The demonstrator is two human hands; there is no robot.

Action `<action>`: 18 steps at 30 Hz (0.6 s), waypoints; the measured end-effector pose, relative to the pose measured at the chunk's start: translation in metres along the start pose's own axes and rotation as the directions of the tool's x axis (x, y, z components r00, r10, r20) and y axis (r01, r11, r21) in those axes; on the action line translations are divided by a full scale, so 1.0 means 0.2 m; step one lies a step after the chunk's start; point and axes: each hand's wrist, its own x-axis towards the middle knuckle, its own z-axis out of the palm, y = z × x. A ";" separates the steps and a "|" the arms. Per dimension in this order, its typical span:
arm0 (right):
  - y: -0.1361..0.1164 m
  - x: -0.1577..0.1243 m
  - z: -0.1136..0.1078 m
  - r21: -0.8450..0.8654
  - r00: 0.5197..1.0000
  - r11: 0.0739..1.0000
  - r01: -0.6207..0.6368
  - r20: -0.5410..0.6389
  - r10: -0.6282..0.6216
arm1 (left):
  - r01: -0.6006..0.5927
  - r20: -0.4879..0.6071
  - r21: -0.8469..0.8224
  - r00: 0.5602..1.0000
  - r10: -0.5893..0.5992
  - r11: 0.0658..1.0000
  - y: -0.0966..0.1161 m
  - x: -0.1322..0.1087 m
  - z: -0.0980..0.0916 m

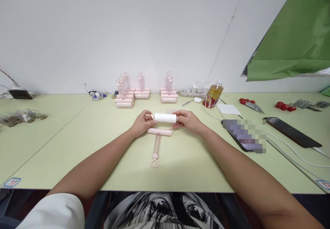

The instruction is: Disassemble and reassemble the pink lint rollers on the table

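Note:
A white sticky-paper roll (165,118) lies level between my two hands, just beyond the head of a pink lint roller (159,132). The lint roller rests on the table with its clear handle and heart-shaped loop towards me. My left hand (142,123) is closed at the left end, its fingers round the lint roller's pink side arm and its thumb by the roll's end. On the right, my right hand (188,121) pinches the other end of the roll. Its fingertips are partly hidden behind the roll.
Several assembled pink lint rollers (124,102) stand along the wall. At the back right are a drink bottle (213,94), a power strip (192,93) and a screwdriver (187,102). Two phones with cables, one a black phone (292,132), lie right of my right arm.

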 end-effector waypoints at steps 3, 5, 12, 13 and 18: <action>-0.01 0.00 -0.01 -0.045 0.999 0.998 0.034 0.017 -0.033 | -0.002 0.026 0.020 1.000 0.001 1.000 -0.01 0.00 0.00; -0.02 0.00 -0.01 -0.067 0.998 0.996 0.055 0.033 -0.053 | -0.005 0.040 0.032 0.999 0.004 0.999 -0.01 0.00 -0.01; -0.01 0.00 0.01 -0.068 0.999 0.997 0.046 -0.024 -0.047 | -0.007 0.042 0.048 0.999 0.005 0.999 -0.01 0.00 -0.01; -0.01 0.00 0.02 -0.028 0.998 0.999 0.023 -0.052 -0.024 | -0.006 0.033 0.045 0.999 0.005 0.999 -0.01 0.00 -0.01; 0.01 0.00 0.03 0.203 0.998 0.978 -0.053 -0.026 0.059 | 0.008 -0.006 -0.016 1.000 -0.008 1.000 0.01 0.00 0.00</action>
